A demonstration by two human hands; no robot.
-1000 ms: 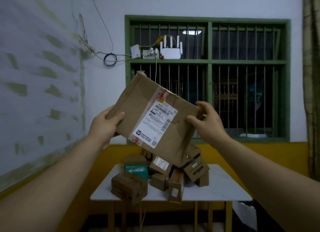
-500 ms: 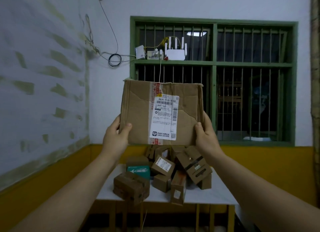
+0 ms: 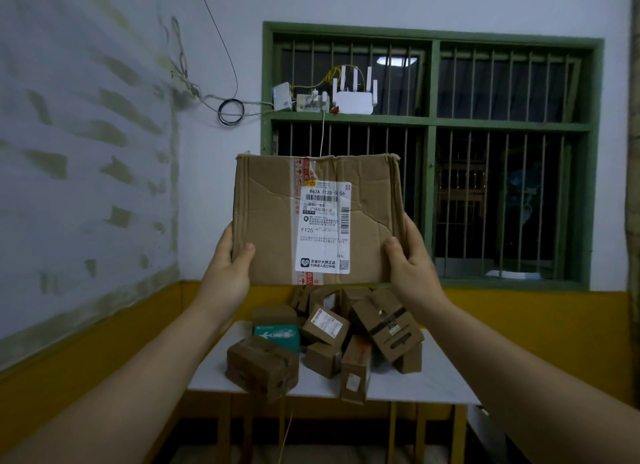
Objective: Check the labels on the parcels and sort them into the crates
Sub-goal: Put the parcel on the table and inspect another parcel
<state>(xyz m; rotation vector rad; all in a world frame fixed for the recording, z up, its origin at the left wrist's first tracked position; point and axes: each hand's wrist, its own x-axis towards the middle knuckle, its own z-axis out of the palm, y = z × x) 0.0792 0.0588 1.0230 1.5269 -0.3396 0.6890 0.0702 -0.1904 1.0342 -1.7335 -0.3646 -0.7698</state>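
I hold a creased brown cardboard parcel [image 3: 266, 221] upright at chest height, its white shipping label [image 3: 323, 226] facing me. My left hand [image 3: 227, 273] grips its lower left edge, thumb on the front. My right hand [image 3: 410, 266] grips the lower right edge the same way. Below and behind it, a heap of several smaller cardboard parcels [image 3: 329, 346] and one green box [image 3: 277, 335] lies on a white table [image 3: 426, 382]. No crates are in view.
A green barred window [image 3: 512, 172] fills the wall behind the table, with a white router [image 3: 355, 100] and cables on its crossbar. A white-and-yellow wall runs along the left. The floor under the table is dark.
The parcel has been turned from tilted to upright and square to me, label the right way up. Both hands slid down to its lower corners.
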